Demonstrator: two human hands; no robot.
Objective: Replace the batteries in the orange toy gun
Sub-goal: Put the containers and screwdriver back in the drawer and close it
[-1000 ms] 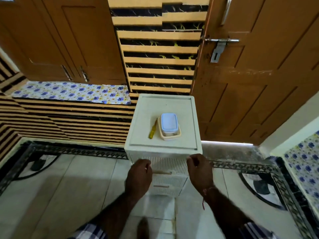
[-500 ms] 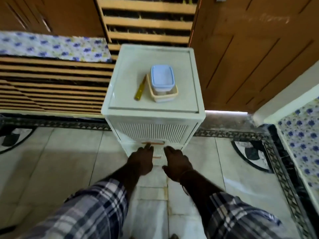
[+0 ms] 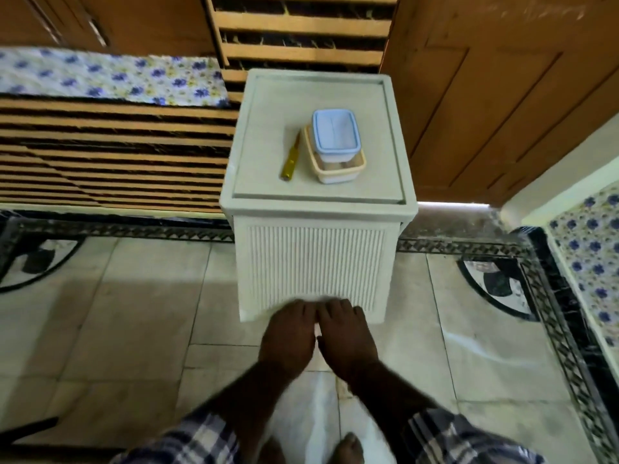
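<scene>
Hands at the lower edge of a white ribbed plastic drawer unit. Left hand and right hand lie side by side, fingers curled over the bottom of the ribbed front; whether they grip a handle there cannot be told, since the fingertips are hidden. On the unit's top, near its front edge and left of centre, lies a yellow-handled screwdriver; just beside it, to the right, stand stacked plastic containers, a blue-lidded box upon a cream one. No orange toy gun is visible; it is presumably inside a drawer. Good practice: pull evenly with both hands, straight outward, so that the light unit neither tips nor sheds the items above.
</scene>
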